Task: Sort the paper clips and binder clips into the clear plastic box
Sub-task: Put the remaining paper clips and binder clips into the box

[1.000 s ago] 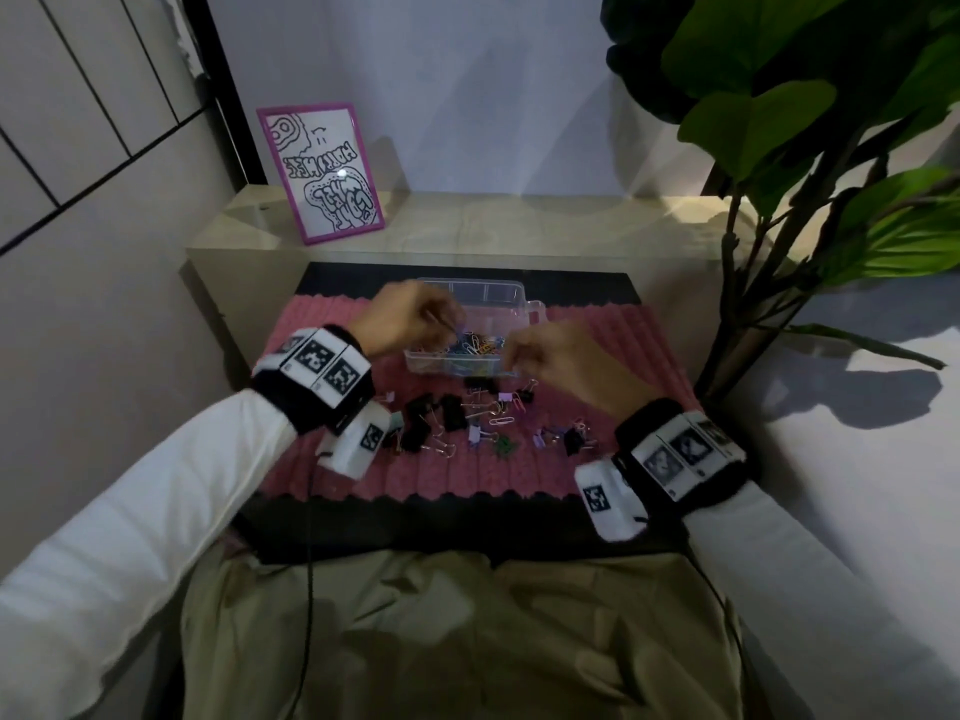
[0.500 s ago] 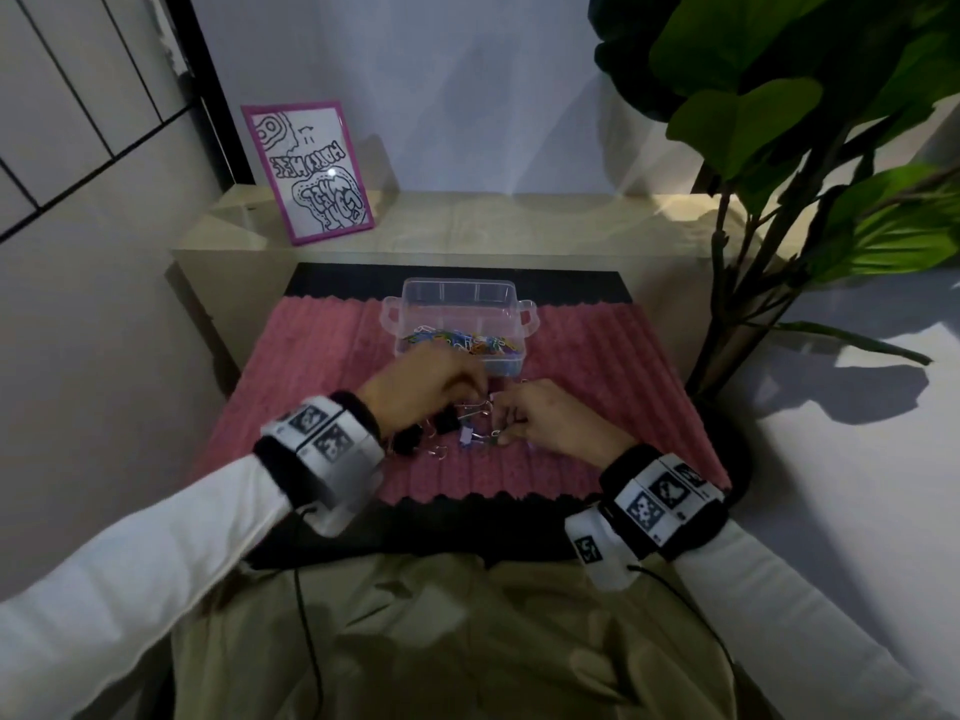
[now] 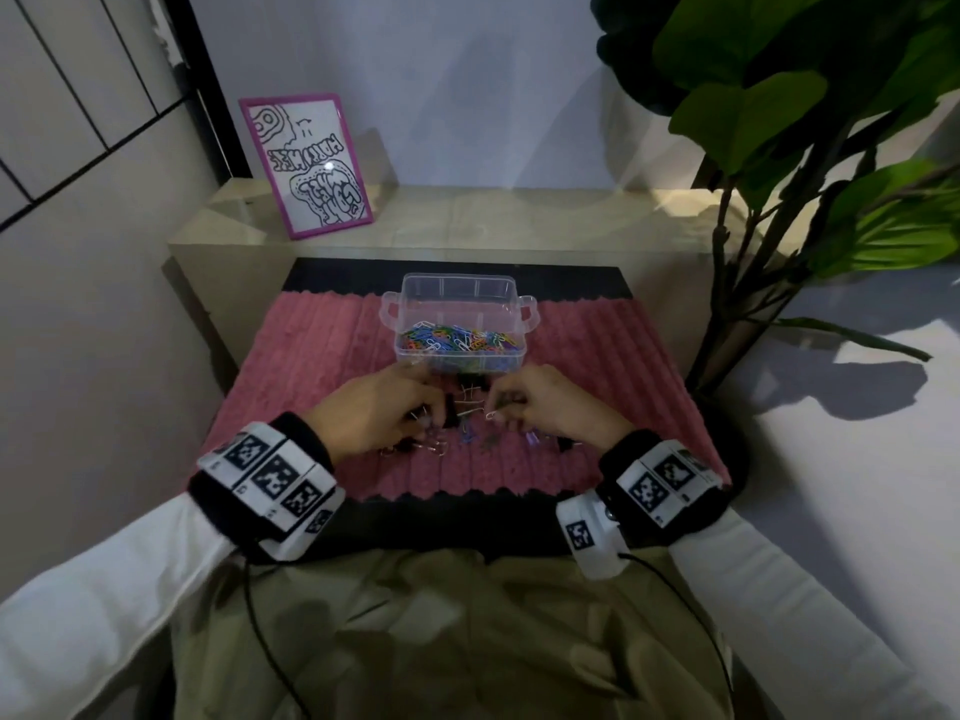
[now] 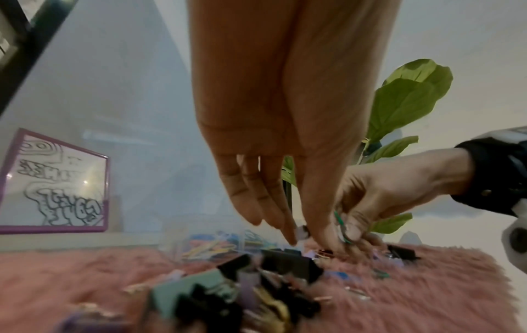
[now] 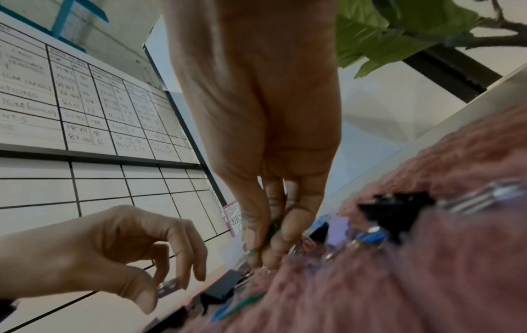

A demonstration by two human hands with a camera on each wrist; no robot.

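The clear plastic box stands at the far middle of the pink mat; its near compartments hold several coloured paper clips. Loose binder clips and paper clips lie in a pile just in front of the box. Both hands reach down into this pile. My left hand pinches a small silvery clip between thumb and forefinger. My right hand pinches a green paper clip. The hands hide part of the pile.
The fluffy pink mat lies on a black-edged low table. A pink-framed drawing leans on the beige ledge behind. A large leafy plant stands at the right, close to the mat's edge. A wall runs along the left.
A second ago both hands were up at the box. They have since come back down to the loose pile and each has picked up a clip.
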